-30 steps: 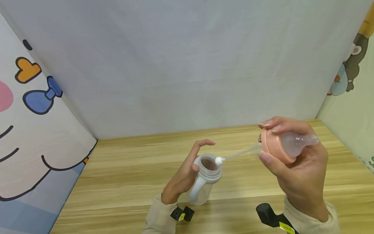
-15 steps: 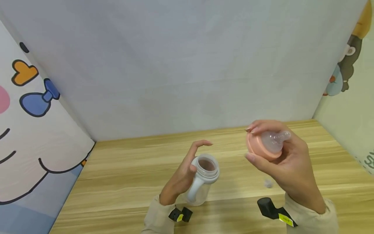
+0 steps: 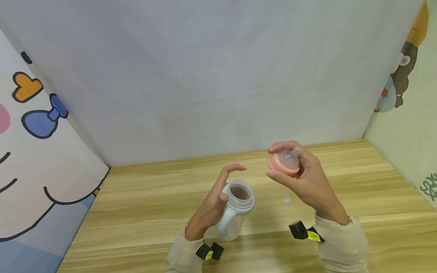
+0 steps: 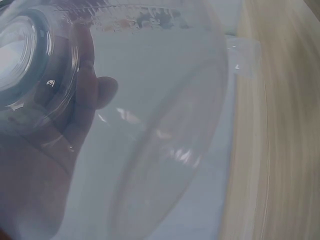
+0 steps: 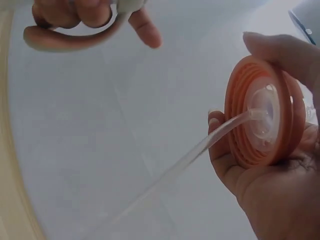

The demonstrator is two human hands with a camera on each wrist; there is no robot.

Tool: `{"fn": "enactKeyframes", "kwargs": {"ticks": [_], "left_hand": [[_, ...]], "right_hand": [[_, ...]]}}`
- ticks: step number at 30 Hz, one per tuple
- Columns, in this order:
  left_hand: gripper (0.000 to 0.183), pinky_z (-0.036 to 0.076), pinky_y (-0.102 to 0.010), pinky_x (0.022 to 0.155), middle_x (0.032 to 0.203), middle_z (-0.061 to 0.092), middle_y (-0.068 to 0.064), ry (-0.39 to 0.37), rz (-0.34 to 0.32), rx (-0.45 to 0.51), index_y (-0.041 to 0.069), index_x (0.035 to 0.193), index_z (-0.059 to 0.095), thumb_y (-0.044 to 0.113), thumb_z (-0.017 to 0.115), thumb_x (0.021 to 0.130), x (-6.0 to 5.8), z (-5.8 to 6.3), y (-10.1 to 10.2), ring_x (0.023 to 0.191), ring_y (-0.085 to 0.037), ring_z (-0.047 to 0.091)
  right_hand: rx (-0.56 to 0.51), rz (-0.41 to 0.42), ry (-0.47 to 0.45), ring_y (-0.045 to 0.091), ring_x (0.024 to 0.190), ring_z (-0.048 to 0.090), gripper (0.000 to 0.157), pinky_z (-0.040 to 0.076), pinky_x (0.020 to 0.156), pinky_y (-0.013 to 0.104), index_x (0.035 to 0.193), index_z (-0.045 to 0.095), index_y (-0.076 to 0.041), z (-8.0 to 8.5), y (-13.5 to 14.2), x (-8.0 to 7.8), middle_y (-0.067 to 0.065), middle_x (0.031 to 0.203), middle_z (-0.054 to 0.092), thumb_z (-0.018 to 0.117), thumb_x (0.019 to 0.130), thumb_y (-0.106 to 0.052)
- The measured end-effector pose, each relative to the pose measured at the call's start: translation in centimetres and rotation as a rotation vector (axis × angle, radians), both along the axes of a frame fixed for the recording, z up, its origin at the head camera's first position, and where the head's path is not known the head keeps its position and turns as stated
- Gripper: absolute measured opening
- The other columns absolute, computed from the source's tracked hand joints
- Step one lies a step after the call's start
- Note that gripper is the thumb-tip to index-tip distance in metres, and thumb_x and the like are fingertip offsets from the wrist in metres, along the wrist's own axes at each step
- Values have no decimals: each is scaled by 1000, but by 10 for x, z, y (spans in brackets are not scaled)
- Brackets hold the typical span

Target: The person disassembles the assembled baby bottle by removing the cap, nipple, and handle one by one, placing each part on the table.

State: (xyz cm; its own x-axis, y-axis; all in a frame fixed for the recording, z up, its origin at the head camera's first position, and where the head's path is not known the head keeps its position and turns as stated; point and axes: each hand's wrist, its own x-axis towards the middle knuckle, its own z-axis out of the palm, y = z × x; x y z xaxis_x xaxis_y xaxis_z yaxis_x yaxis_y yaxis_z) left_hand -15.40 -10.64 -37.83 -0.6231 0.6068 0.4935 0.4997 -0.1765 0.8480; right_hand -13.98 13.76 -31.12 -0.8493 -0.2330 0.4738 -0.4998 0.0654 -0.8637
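Observation:
My left hand (image 3: 211, 207) grips an uncapped baby bottle (image 3: 235, 224) with a pale handle, index finger extended beside its threaded mouth. The bottle stands slightly tilted over the table; its clear wall (image 4: 165, 110) fills most of the left wrist view. To its right, my right hand (image 3: 312, 187) pinches a peach bottle collar (image 3: 277, 165) with a clear nipple (image 3: 289, 158), between thumb and fingers. From the collar's underside a clear straw (image 5: 187, 157) runs down in the right wrist view. Below the collar shows a small whitish straw weight (image 3: 287, 200), apart from the bottle.
The wood-grain table (image 3: 146, 193) lies beneath both hands. A pale backdrop (image 3: 191, 83) rises behind it. Cartoon-printed panels stand at the left (image 3: 37, 167) and the right (image 3: 406, 144).
My right hand has moved left and away from me with the collar; the straw's weighted end has left the bottle's mouth and moves along with it. The left hand and bottle have hardly moved.

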Motion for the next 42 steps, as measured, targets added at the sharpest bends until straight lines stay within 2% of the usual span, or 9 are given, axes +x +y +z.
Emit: {"fn": "enactKeyframes", "kwargs": {"ticks": [4, 9, 14, 20, 24, 28, 34, 42], "left_hand": [[106, 56, -28, 65, 76, 61, -34, -11, -9, 4, 2, 149, 21, 86, 31, 86, 1, 1, 0, 71, 0, 64], [107, 57, -29, 69, 79, 63, -34, -9, 6, -2, 2, 149, 21, 87, 30, 85, 2, 2, -1, 74, -1, 65], [108, 56, -28, 71, 81, 63, -35, -25, 16, 0, 2, 149, 22, 88, 30, 84, 2, 3, -2, 76, -1, 65], [108, 56, -28, 72, 82, 62, -35, -34, 15, 6, 3, 149, 22, 88, 32, 83, 3, 5, -2, 77, -1, 65], [109, 55, -27, 71, 82, 61, -37, -45, 12, 25, 1, 149, 22, 88, 34, 83, 3, 6, -4, 77, -1, 65], [110, 55, -27, 70, 82, 60, -38, -53, 1, 37, 1, 149, 21, 88, 36, 83, 3, 6, -5, 77, -1, 65], [110, 56, -27, 69, 81, 61, -38, -56, 11, 28, 2, 149, 22, 89, 35, 82, 3, 7, -6, 76, -1, 65], [110, 55, -27, 70, 83, 60, -39, -82, 4, 34, 3, 149, 22, 88, 39, 80, 5, 9, -5, 78, -2, 66]], "right_hand": [[42, -40, -10, 13, 91, 61, 45, 54, 71, 22, 128, 56, -5, -6, 0, -6, 5, 123, 61, 74, 87, 3], [43, -103, -9, 14, 97, 62, 52, 55, 76, 20, 132, 54, -7, -11, -3, -12, 5, 127, 60, 76, 86, 1], [45, -179, -40, 14, 100, 61, 52, 54, 80, 19, 131, 52, -6, -16, -9, -16, 8, 127, 59, 78, 87, -3], [48, -349, -25, 13, 99, 61, 46, 52, 79, 16, 125, 59, -7, -21, -12, -19, 1, 119, 60, 81, 85, -11], [54, -433, -8, 11, 101, 60, 43, 51, 81, 13, 123, 64, -8, -23, -11, -21, 4, 121, 61, 82, 84, -12], [41, -433, -5, 11, 104, 61, 44, 51, 83, 13, 124, 65, -8, -25, -11, -24, 4, 124, 61, 82, 84, -11], [25, -371, 17, 9, 104, 62, 46, 50, 87, 13, 126, 65, -9, -32, -16, -30, 4, 125, 63, 82, 83, -6], [163, -356, 70, 1, 104, 59, 53, 46, 87, 9, 130, 64, -10, -42, -23, -32, 10, 128, 66, 85, 81, -11]]}}
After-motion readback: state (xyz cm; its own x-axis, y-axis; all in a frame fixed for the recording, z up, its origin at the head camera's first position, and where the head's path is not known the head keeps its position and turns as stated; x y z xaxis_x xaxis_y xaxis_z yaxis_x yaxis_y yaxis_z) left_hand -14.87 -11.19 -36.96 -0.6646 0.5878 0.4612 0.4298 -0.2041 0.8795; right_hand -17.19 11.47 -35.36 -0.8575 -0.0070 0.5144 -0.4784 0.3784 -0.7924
